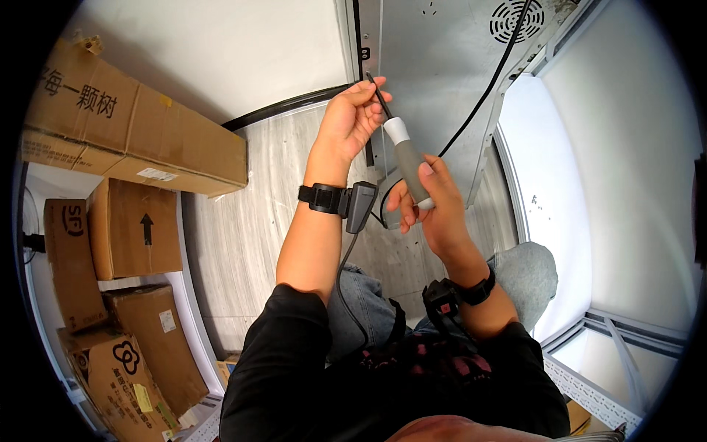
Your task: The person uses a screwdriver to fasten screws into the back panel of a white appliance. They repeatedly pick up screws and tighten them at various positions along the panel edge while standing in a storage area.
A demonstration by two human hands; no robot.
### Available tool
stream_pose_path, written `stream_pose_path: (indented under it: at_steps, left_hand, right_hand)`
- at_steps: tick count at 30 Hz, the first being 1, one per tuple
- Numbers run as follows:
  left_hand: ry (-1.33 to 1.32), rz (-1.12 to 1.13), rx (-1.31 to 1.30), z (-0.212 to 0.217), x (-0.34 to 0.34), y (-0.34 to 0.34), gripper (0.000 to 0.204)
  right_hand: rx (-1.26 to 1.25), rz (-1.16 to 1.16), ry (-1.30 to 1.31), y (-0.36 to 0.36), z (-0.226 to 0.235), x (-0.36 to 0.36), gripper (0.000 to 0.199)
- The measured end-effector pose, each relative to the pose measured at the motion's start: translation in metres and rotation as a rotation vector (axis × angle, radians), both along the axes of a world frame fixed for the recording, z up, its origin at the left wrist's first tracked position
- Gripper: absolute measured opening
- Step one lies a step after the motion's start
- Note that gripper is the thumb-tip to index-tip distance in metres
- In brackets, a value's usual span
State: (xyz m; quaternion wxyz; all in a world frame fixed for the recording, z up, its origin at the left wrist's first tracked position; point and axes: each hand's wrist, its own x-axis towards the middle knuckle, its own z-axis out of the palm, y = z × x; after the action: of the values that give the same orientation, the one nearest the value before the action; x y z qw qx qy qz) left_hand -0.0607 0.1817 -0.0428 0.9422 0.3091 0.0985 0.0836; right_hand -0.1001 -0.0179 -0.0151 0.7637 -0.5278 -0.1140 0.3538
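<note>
A screwdriver [409,158] with a grey handle, a pale collar and a dark shaft slants up and left, its tip close to the edge of a grey metal panel [434,66]. My right hand [440,202] is closed around the lower end of the handle. Higher up, my left hand [347,124] pinches the shaft near its tip with thumb and forefinger, the other fingers curled loosely. Whatever the tip meets is too small to make out. Small holes [364,53] run along the panel's edge just above my left fingertips.
A black cable [490,88] hangs across the panel, below a round vent [517,20]. Cardboard boxes [140,118] stand along the left, several on a white shelf [193,317]. White walls and a metal rack [596,368] lie to the right. Wood-look flooring [250,228] lies below.
</note>
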Motion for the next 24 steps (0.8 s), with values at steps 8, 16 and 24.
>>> stream_pose_path:
  at_steps: [8,16,24]
  left_hand:
    - [-0.018,-0.002,0.062,0.003,-0.002,-0.001,0.028]
    - [-0.058,-0.074,0.09,0.006,-0.003,-0.003,0.024]
    - [-0.244,-0.233,0.213,0.028,0.031,-0.07,0.016]
  right_hand:
    - [0.052,0.018,0.005,-0.004,0.0,-0.003,0.043]
    - [-0.067,0.038,-0.085,-0.023,0.008,0.01,0.043]
    - [-0.28,-0.031,-0.335,-0.133,0.079,0.085,0.031]
